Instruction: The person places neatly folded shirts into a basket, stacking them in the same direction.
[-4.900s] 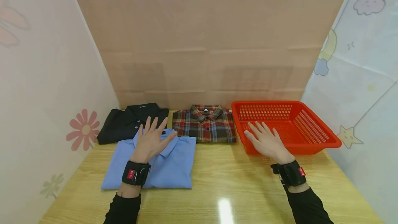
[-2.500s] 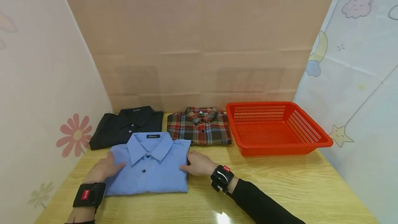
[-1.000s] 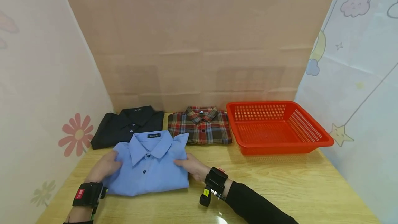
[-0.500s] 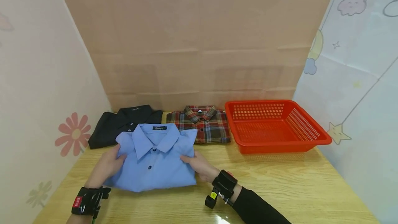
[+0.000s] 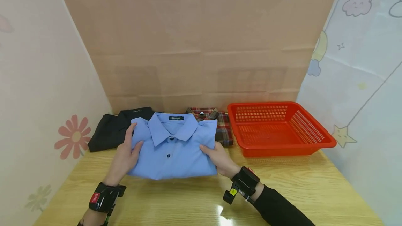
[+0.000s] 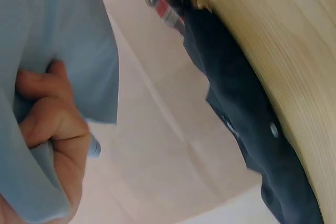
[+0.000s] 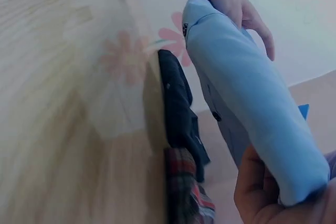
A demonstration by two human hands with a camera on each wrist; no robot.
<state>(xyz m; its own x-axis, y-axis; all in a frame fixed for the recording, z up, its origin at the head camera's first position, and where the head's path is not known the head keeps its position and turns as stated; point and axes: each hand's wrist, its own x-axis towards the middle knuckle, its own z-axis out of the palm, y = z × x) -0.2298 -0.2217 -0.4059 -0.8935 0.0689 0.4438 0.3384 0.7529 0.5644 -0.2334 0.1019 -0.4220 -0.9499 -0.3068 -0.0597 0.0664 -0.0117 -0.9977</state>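
Note:
A folded light blue collared shirt is held up off the table between both hands. My left hand grips its left edge, thumb on the front; in the left wrist view its curled fingers show against the cloth. The right hand pinches the right edge, thumb in front, and the right wrist view shows its fingers under the folded end. Behind the blue shirt lie a folded black shirt and a folded plaid shirt, both partly covered by it in the head view.
To the right on the wooden table stands a red plastic basket with slotted walls and nothing visible inside. A brown paper backdrop rises behind, and patterned panels flank the left and right.
Both hands first hovered, then came to the blue shirt's sides and took hold. The shirt has risen off the table and shifted right and away, now overlapping the plaid shirt in view.

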